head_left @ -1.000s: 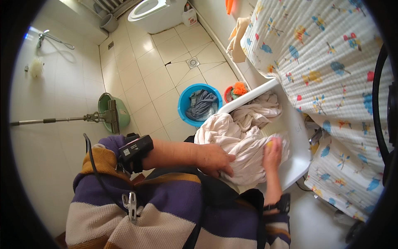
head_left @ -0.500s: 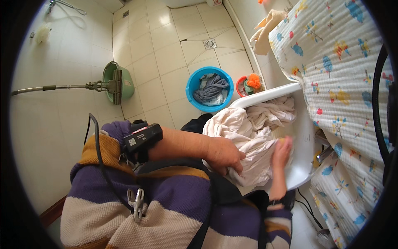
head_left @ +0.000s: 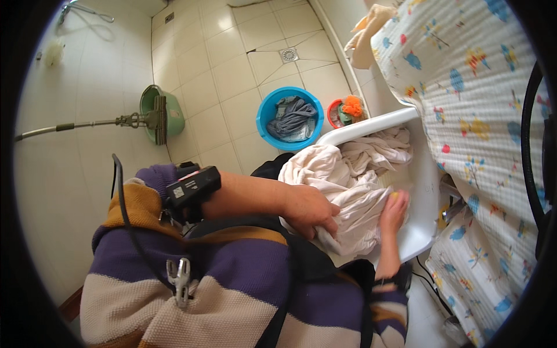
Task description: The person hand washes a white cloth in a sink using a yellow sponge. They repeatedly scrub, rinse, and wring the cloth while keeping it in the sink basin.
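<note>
A heap of pale pinkish-white cloth point(head_left: 360, 200) lies bunched in a white washbasin point(head_left: 426, 203) right in front of me. At the near left edge of the cloth, my left hand point(head_left: 310, 209) is closed with its fingers curled on a fold. My right hand point(head_left: 393, 213) presses on the right side of the heap, closed round a small yellow bar point(head_left: 395, 196) that looks like soap. Most of the bar is hidden by the fingers.
A blue tub point(head_left: 266, 134) with grey clothes and a small red container point(head_left: 332, 116) with an orange scrubber point(head_left: 351, 105) stand beyond the basin. At left is a green bucket point(head_left: 175, 116) with a mop point(head_left: 161, 120). A patterned curtain point(head_left: 464, 104) hangs at right.
My right hand, blurred by motion before, is sharper and slightly nearer to me on the cloth. My left hand keeps its grip. The whole view has shifted a little.
</note>
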Demonstrator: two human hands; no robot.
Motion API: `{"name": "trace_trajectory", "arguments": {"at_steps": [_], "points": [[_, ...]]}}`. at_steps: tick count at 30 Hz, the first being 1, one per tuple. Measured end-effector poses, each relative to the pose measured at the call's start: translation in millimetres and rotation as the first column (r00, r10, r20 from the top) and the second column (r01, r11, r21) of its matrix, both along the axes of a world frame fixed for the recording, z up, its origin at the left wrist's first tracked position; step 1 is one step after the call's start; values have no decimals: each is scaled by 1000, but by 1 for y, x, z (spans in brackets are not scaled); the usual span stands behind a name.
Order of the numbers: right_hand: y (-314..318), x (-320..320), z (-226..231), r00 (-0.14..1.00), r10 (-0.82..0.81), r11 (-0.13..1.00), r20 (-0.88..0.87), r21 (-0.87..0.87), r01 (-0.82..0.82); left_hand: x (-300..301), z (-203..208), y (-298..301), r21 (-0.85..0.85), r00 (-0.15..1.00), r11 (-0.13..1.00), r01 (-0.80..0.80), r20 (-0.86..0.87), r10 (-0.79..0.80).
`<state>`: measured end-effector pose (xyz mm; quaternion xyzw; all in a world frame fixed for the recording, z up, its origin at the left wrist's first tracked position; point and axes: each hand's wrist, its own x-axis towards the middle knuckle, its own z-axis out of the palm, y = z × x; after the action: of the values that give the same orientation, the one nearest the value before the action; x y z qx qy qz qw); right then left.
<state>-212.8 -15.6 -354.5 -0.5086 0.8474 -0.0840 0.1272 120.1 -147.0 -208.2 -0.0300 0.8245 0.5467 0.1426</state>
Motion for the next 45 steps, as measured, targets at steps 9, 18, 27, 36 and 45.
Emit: {"name": "trace_trajectory", "arguments": {"at_steps": [9, 18, 27, 36, 45], "points": [[43, 112, 84, 898, 375, 909, 229, -283, -307, -7, 0, -8, 23, 997, 998, 65, 28, -65], [-12, -36, 4, 986, -102, 995, 131, 22, 100, -9, 13, -9, -48, 997, 997, 54, 62, -51], [16, -27, 38, 993, -84, 995, 88, -51, 89, -10, 26, 8, -377, 934, 923, -82, 294, 203], [83, -25, 46, 908, -398, 917, 135, 27, 398, -18, 30, 15, -324, 962, 943, 70, 272, 22], [-4, 7, 36, 960, 275, 961, -57, -15, -276, -16, 20, 24, -430, 963, 863, 265, 78, -256]]}}
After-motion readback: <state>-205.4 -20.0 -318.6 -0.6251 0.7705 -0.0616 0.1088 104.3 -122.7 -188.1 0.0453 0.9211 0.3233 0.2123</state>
